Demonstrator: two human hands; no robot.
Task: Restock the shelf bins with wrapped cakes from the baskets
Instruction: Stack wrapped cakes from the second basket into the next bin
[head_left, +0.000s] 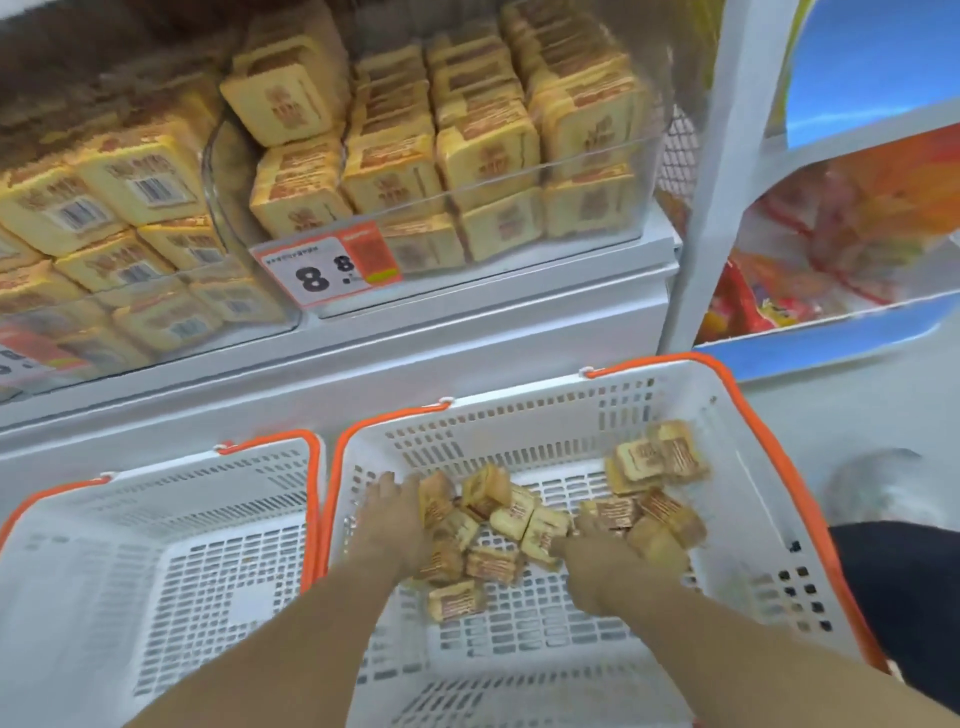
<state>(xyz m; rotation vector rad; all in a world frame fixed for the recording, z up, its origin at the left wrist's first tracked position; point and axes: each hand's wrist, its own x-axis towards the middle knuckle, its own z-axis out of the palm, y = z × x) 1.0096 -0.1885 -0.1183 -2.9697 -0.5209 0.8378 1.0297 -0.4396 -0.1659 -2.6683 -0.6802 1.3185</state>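
- While both arms reach down into the right basket (737, 499), the left hand (389, 512) lies with straight fingers against the pile of wrapped cakes (498, 525) on the basket floor, and the right hand (602, 540) rests among them; motion blur hides whether its grip is curled round a cake.
- Risk: scooping a loose heap could let cakes slip between the hands or crush their wrappers.
- A smaller cluster of cakes (657, 457) sits apart near the basket's far right wall and might be missed.
- The left basket (156, 519) holds nothing visible.
- Above, the clear shelf bin (597, 171) looks nearly full, so extra cakes may topple out; a price tag (327, 265) hangs in front.
- White shelving fills the room.
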